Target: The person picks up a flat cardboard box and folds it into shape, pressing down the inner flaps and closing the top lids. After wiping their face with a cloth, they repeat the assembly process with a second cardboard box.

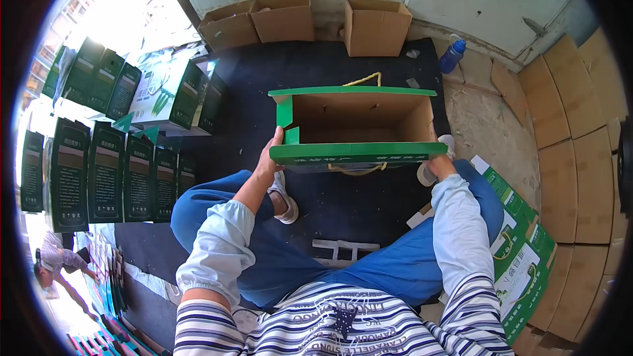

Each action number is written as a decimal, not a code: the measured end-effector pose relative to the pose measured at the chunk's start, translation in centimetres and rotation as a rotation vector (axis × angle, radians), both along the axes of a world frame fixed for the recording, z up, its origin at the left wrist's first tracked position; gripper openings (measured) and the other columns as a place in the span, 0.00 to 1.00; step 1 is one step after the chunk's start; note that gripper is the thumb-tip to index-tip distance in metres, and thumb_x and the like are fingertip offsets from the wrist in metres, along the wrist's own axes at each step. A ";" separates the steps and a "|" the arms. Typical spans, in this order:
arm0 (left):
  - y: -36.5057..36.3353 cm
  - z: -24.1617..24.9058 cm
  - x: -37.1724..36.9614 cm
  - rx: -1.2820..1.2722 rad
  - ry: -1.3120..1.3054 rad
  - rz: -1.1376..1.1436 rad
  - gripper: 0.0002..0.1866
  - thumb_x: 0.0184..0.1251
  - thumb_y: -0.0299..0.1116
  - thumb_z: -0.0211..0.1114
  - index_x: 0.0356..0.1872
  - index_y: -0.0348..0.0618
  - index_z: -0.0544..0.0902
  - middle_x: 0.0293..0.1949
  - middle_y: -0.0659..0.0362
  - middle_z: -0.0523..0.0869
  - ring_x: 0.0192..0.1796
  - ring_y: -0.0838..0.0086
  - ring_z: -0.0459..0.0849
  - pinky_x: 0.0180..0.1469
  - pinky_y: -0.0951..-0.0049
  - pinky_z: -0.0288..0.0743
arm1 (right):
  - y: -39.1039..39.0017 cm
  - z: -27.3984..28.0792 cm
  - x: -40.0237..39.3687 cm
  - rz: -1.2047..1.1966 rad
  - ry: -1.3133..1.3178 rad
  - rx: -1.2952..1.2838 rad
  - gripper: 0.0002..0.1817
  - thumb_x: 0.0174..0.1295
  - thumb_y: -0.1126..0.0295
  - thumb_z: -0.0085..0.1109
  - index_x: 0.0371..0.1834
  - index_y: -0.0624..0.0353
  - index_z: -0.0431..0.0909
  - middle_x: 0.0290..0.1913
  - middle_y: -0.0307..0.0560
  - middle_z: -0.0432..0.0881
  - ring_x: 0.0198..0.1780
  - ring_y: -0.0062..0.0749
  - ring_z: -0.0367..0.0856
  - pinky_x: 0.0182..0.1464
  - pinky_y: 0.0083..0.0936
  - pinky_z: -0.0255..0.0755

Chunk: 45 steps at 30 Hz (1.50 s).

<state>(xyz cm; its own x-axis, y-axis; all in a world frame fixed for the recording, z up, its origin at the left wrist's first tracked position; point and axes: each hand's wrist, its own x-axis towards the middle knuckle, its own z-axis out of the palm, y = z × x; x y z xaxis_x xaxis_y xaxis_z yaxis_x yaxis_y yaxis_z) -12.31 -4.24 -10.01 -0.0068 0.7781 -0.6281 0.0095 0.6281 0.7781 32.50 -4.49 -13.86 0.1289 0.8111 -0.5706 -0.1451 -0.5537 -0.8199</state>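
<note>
A green cardboard gift box [356,152] with cord handles is held in front of me, its open top facing up and its bare brown inside showing. My left hand [268,157] grips the left end, thumb against the side near a folded green flap. At the near right corner, my right hand [440,165] is closed on the box, its fingers partly hidden. One yellow cord handle [359,170] hangs on the near side, and another cord [364,80] stands up on the far side.
Several assembled green boxes [105,171] stand at the left. Flattened green cartons [521,257] lie on the right, beside stacked brown cartons [560,99]. Open brown boxes [377,29] and a blue bottle [453,56] are at the back. Another person [56,264] bends at lower left.
</note>
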 end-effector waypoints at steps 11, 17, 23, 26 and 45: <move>-0.2 -5.4 -2.2 -0.073 0.197 -0.179 0.32 0.61 0.53 0.66 0.56 0.35 0.74 0.48 0.49 0.81 0.51 0.57 0.80 0.50 0.53 0.77 | -0.7 -0.7 -1.1 0.236 -0.149 0.046 0.22 0.68 0.56 0.50 0.52 0.65 0.77 0.43 0.46 0.83 0.43 0.29 0.80 0.45 0.26 0.73; 0.0 -4.1 -1.5 0.422 0.774 -0.247 0.23 0.52 0.44 0.72 0.41 0.35 0.79 0.35 0.48 0.82 0.41 0.59 0.83 0.42 0.63 0.76 | -2.5 2.8 -2.5 0.430 -0.773 0.389 0.22 0.61 0.58 0.56 0.52 0.62 0.79 0.42 0.53 0.84 0.47 0.46 0.81 0.51 0.34 0.73; -0.6 -3.4 -1.5 0.632 0.814 -0.572 0.17 0.60 0.43 0.65 0.48 0.49 0.81 0.42 0.46 0.81 0.46 0.54 0.80 0.49 0.59 0.74 | -1.9 4.9 -3.1 0.909 -1.119 0.224 0.26 0.65 0.51 0.46 0.58 0.56 0.76 0.63 0.56 0.71 0.61 0.54 0.71 0.63 0.39 0.65; -0.5 -4.0 -2.4 0.593 0.730 -0.668 0.21 0.64 0.46 0.61 0.56 0.52 0.80 0.45 0.43 0.81 0.50 0.50 0.79 0.55 0.58 0.72 | -0.7 3.2 -3.0 0.832 -0.966 0.144 0.27 0.67 0.49 0.41 0.54 0.58 0.79 0.58 0.56 0.76 0.60 0.55 0.72 0.63 0.40 0.65; 1.5 -3.2 -0.8 0.230 0.673 -0.505 0.33 0.59 0.58 0.59 0.39 0.28 0.84 0.37 0.41 0.86 0.45 0.54 0.85 0.49 0.62 0.76 | -0.3 7.1 -4.0 0.380 -1.107 0.108 0.29 0.59 0.46 0.55 0.44 0.66 0.81 0.44 0.63 0.82 0.50 0.57 0.79 0.53 0.44 0.71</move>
